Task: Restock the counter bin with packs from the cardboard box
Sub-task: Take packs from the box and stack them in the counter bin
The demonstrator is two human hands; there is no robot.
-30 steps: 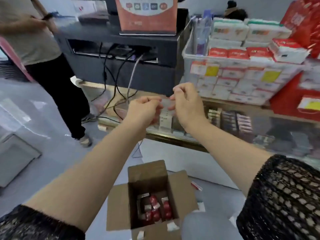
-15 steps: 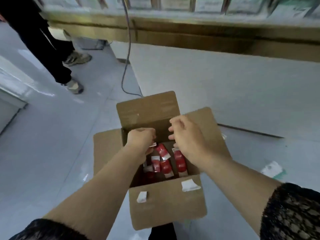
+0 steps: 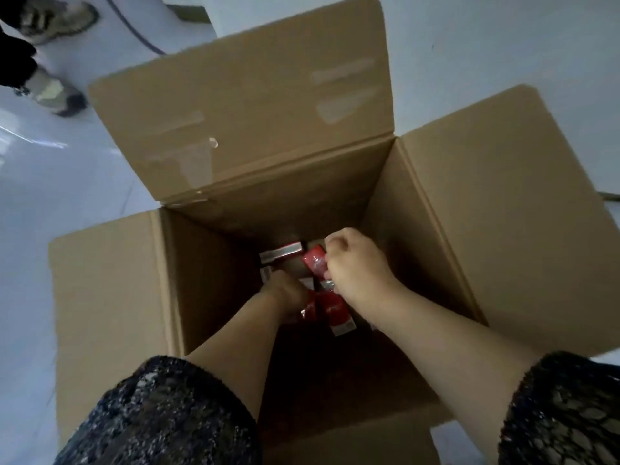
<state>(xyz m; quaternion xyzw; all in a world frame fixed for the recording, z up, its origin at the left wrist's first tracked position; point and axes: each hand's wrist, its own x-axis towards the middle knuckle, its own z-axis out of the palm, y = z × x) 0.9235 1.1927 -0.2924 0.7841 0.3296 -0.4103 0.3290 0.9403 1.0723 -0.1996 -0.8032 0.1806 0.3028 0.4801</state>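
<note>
The open cardboard box (image 3: 436, 203) fills the view from above, its flaps spread outward. Several red and white packs (image 3: 337, 313) lie at its dark bottom. My left hand (image 3: 285, 298) is deep in the box, its fingers curled down among the packs and hidden, with one pack's red edge showing at its fingers. My right hand (image 3: 352, 263) is curled beside it, its fingers pinching a red pack (image 3: 315, 263). The counter bin is out of view.
The box stands on a pale grey floor (image 3: 67, 196). Another person's shoes (image 3: 50, 92) are at the top left, close to the box's far flap. A cable (image 3: 134, 31) runs across the floor behind the box.
My view dropped from the counter to straight over the box. Both hands went from counter height down into the box and now reach the packs at its bottom.
</note>
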